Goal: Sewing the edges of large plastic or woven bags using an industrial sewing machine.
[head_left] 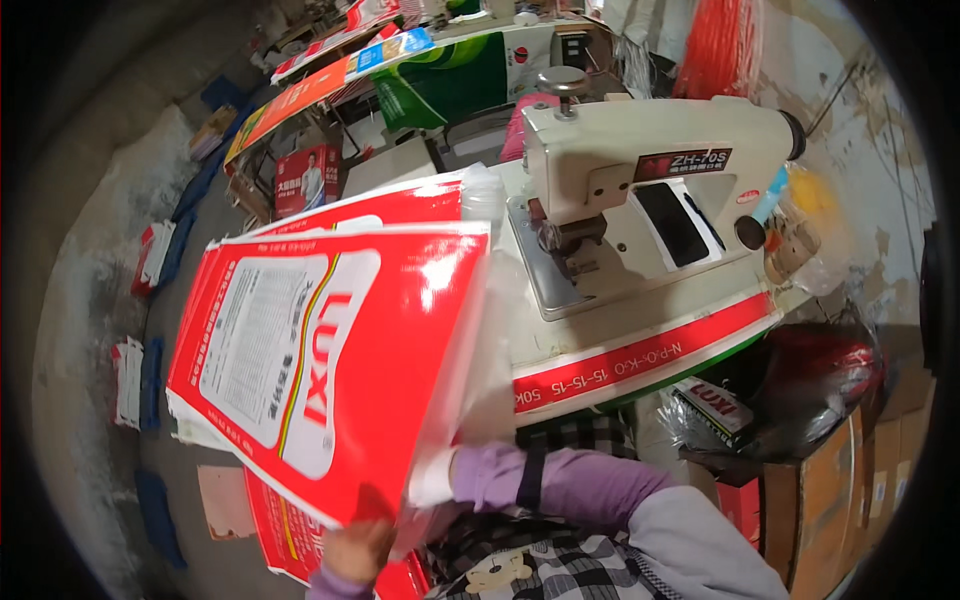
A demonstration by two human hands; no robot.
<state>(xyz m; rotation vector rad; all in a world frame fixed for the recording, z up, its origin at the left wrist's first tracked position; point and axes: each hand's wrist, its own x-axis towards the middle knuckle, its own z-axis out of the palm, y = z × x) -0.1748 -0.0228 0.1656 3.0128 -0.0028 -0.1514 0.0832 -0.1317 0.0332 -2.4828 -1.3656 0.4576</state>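
Note:
I hold a stack of glossy red printed sacks (400,330) with a white and yellow panel, tilted up in front of me. A clear plastic liner (490,300) sticks out along its right edge. My left hand (355,548) grips the stack's lower corner from below. My right hand (432,478), white-covered at the end of a purple sleeve, holds the lower right edge and is partly hidden behind the sack. Just to the right stands a cream industrial sewing machine (640,160).
The machine sits on a table covered by a sack with a red stripe (640,360). More red sacks (290,540) lie below my hands. Cardboard boxes (830,480) and a dark plastic bag (820,380) stand at right. Small sack piles (130,380) dot the grey floor at left.

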